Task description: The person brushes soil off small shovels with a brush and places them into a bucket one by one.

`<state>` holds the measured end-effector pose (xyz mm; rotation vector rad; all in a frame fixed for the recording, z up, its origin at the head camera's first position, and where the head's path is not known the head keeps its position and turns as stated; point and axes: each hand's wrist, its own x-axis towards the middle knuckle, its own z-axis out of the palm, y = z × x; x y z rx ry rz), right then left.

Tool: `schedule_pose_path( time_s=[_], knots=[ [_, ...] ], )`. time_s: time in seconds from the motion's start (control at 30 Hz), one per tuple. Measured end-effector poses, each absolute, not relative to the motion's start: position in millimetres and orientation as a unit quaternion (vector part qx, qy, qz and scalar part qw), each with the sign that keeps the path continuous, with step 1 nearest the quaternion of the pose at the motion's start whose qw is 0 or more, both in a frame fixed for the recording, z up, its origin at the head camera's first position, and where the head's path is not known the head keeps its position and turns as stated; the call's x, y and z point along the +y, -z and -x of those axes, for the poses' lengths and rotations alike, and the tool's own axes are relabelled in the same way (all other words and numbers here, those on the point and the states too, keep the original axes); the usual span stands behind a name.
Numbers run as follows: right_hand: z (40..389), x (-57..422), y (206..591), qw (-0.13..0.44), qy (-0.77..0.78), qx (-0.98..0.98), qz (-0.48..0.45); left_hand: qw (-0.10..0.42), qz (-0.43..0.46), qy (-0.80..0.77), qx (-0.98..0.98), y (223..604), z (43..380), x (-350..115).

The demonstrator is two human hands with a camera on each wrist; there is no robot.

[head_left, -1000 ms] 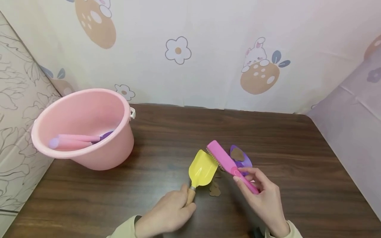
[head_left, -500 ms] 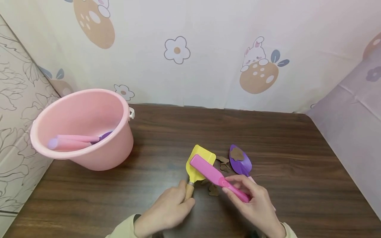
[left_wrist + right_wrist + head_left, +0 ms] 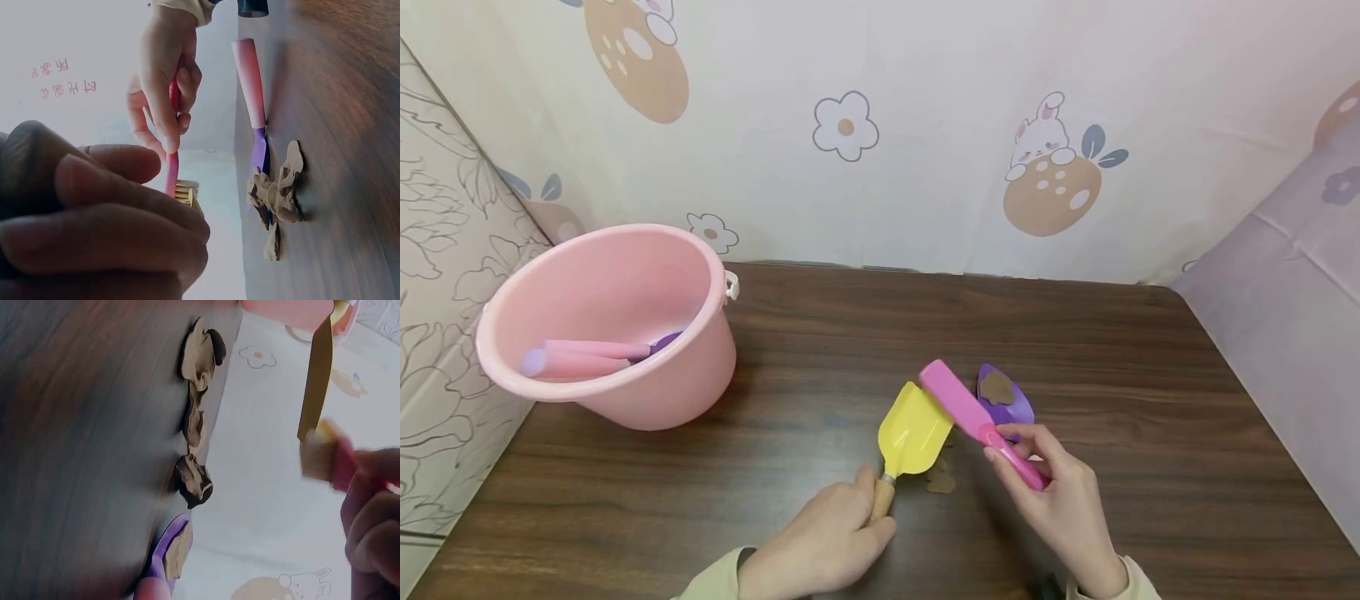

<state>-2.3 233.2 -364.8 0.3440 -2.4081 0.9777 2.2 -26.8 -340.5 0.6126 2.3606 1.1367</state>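
Note:
My left hand grips the wooden handle of a small yellow shovel, raised above the table with its blade tilted. The right hand pinches the handle of a pink brush. The brush head lies at the right edge of the blade, and its bristles are blurred beside that edge in the right wrist view. Below lie several flat brown pieces, partly hidden by the shovel in the head view. A purple trowel bearing a brown piece rests behind the right hand.
A pink bucket with a white handle joint stands at the left. Inside it lie pink-handled tools. The dark wooden table meets a patterned cloth at the back.
The brush swept left and down across the blade, then back up to its right edge. The shovel shifted slightly left, then back right. The bucket and trowel stayed put.

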Motion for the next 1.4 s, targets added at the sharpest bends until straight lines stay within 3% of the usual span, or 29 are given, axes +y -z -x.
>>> schedule_pose_path(
  time_s=[0.27, 0.93, 1.13, 1.4],
  knots=[
    [4.3, 242.7, 363.7, 0.229, -0.330, -0.916, -0.005, 0.223, -0.224, -0.409, 0.856, 332.1, -3.4, -25.3],
    [-3.0, 235.8, 354.5, 0.225, -0.392, -0.892, 0.004, 0.216, -0.204, -0.430, 0.853, 332.6, 0.0, -24.4],
    [-3.9, 235.3, 359.5, 0.161, -0.412, -0.897, -0.014, 0.217, -0.197, -0.437, 0.850, 331.1, -0.4, -25.6],
    [-7.0, 225.6, 367.3, 0.078, -0.403, -0.904, -0.120, 0.213, -0.191, -0.451, 0.845, 328.0, -0.2, -26.0]
  ],
)
